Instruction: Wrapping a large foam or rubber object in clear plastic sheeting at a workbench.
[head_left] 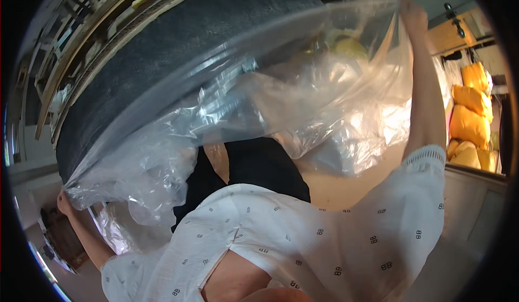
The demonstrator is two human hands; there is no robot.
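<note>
A wide sheet of clear plastic film is stretched between my two hands, crumpled and hanging in folds along its near side. My left hand, low at the far left, is closed on one corner of it. At the upper right, my right hand grips the other end with the arm reaching out. The film's top edge runs taut across a large dark grey surface, perhaps fabric-covered, and overlaps its near part. Something yellow shows dimly through the film near my right hand; I cannot make out its kind.
Beyond the dark surface are long wooden strips at the far left. On the right, several yellow packages are stacked in an opening. A dark metal handle stands near a wooden board. Pale floor shows beside my legs.
</note>
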